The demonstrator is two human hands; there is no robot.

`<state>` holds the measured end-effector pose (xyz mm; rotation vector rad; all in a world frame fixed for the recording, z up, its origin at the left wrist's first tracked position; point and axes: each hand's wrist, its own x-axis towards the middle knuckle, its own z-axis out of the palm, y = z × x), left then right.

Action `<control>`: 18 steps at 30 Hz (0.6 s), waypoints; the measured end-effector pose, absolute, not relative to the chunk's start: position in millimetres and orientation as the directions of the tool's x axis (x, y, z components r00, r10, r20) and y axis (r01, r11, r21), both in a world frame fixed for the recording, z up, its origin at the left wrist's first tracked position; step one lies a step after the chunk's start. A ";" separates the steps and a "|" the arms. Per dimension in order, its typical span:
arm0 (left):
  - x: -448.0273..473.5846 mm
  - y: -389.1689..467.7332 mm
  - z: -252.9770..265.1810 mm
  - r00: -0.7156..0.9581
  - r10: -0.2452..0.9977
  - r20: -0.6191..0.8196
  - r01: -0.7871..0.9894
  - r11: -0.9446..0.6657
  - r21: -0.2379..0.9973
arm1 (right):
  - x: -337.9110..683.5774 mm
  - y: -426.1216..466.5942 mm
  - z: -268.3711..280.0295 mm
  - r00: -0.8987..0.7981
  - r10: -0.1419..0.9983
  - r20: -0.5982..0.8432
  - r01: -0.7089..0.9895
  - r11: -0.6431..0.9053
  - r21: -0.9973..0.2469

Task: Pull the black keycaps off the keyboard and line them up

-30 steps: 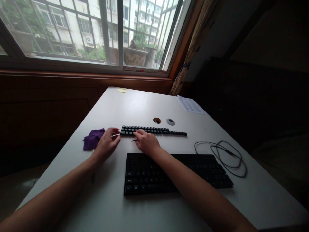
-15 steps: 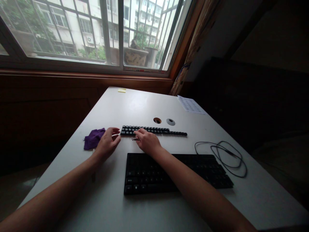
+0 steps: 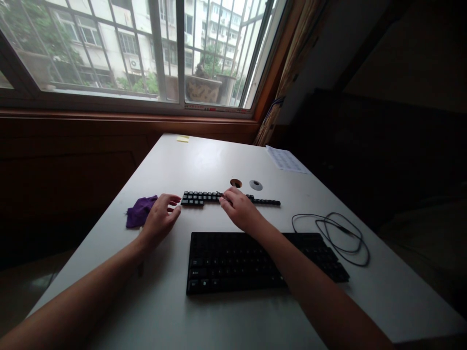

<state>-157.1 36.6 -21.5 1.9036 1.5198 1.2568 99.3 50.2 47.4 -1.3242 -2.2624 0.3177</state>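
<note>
Loose black keycaps [image 3: 193,197] stand in rows on the white desk, behind a black keyboard [image 3: 233,274]. My left hand [image 3: 162,214] is at the left end of the rows, fingers curved and apart, holding nothing I can see. Over the middle of the rows, my right hand [image 3: 239,209] is closed in a pinch. A thin dark two-pronged tool [image 3: 219,194] pokes out from its fingertips, touching or just above the keycaps; most of it is hidden. My right forearm passes over the keyboard and covers part of its keys.
A purple cloth [image 3: 139,212] lies beside my left hand. The keyboard's cable [image 3: 341,243] is coiled at the right. Farther back are a round desk hole [image 3: 236,183], its grey cover [image 3: 256,185], printed paper [image 3: 286,159] and a yellow sticky note [image 3: 183,139].
My right hand has moved right and slightly away along the keycap rows, with the thin tool now pointing at the rows. The short front row's keycaps show more fully. My left hand has barely moved.
</note>
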 end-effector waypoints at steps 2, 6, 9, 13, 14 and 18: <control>-156.3 34.2 -18.1 0.037 0.908 0.418 0.593 -0.357 0.722 | 108.9 41.4 51.6 -0.413 0.872 0.261 0.689 0.487 -0.536; -152.7 27.6 -10.6 0.140 0.872 0.469 0.617 -0.447 0.648 | 121.2 17.5 56.2 -0.340 0.895 0.288 0.613 0.443 -0.654; -149.9 23.5 -9.1 0.240 0.822 0.516 0.620 -0.539 0.570 | 125.9 2.1 51.9 -0.264 0.900 0.346 0.601 0.434 -0.671; -147.1 18.6 -11.5 0.403 0.730 0.552 0.598 -0.667 0.445 | 130.1 -10.4 37.5 -0.197 0.918 0.344 0.553 0.394 -0.734; -146.5 17.1 -11.7 0.454 0.698 0.554 0.582 -0.703 0.408 | 130.4 -12.6 34.2 -0.215 0.915 0.342 0.540 0.403 -0.739; -144.4 10.3 -8.8 0.649 0.571 0.502 0.493 -0.819 0.293 | 127.1 -19.5 27.7 -0.340 0.870 0.358 0.526 0.491 -0.694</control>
